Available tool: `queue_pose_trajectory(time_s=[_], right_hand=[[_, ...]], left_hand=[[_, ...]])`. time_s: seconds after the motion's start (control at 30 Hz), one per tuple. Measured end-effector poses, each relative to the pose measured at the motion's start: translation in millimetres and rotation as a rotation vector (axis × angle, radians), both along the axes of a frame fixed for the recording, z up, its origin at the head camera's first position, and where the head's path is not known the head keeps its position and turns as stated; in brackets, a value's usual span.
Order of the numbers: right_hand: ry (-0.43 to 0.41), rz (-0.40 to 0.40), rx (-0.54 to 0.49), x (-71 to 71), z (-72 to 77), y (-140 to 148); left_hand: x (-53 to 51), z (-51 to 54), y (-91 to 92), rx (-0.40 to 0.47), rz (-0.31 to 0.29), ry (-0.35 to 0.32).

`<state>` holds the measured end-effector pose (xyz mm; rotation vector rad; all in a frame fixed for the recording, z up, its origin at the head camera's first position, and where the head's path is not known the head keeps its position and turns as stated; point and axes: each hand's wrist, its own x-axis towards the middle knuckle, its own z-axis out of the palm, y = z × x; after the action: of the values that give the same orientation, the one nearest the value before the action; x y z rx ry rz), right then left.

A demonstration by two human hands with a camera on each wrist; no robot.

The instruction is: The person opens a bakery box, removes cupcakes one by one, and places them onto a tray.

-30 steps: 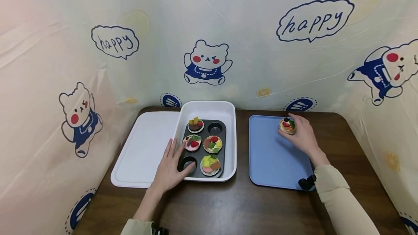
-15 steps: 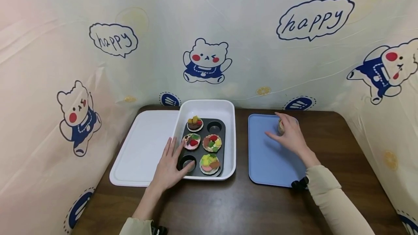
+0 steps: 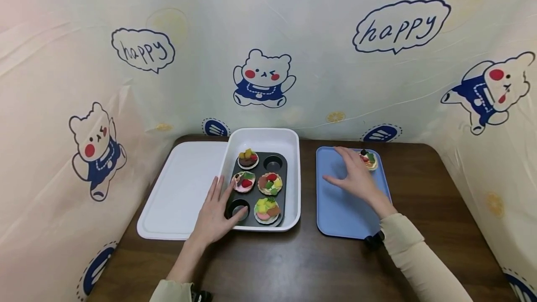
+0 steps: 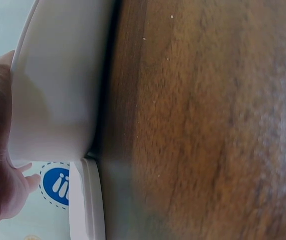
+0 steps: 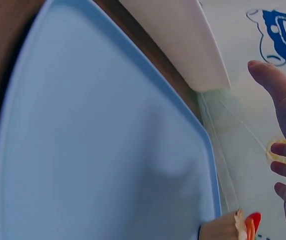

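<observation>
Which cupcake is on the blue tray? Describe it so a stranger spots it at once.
On the right of the brown table lies the blue tray. The cupcake sits at its far right corner, beside the open right hand. It has red, green and dark toppings, and it alone stands outside the dark muffin pan holding the other four.

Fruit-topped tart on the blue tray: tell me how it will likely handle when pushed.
The tart probably slides rather than rolls, standing upright on the smooth blue tray. Its toppings, jutting above the rim, might get knocked.
</observation>
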<state>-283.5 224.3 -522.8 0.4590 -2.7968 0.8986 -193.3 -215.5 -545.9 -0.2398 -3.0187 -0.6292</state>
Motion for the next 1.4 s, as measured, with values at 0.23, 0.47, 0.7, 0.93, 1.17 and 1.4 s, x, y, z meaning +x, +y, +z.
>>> queue_pose_trajectory(time_s=[0.23, 0.47, 0.7, 0.93, 1.17, 1.4], right_hand=[[0.016, 0.06, 0.0, 4.8, 5.2, -17.5], [-0.011, 0.102, -0.004, 6.9, 9.0, -34.5], [-0.021, 0.164, -0.024, 6.3, 9.0, -52.5], [-0.038, 0.211, -0.053, 7.6, 11.7, -69.0], [-0.078, 0.259, -0.064, 6.7, 11.2, -85.9], [-0.091, 0.3, -0.048, 5.5, 9.8, -97.9]], left_hand=[[-0.6, -0.3, -0.6, -0.001, -0.005, 0.002], [0.7, 0.2, -0.5, 0.011, -0.003, -0.005], [0.1, -1.4, -1.3, 0.014, 0.004, 0.002], [0.3, -0.7, -0.8, 0.016, 0.003, -0.002], [0.4, -0.3, -0.7, 0.019, 0.012, -0.013], [-0.1, -1.1, -0.3, 0.017, 0.009, -0.014]])
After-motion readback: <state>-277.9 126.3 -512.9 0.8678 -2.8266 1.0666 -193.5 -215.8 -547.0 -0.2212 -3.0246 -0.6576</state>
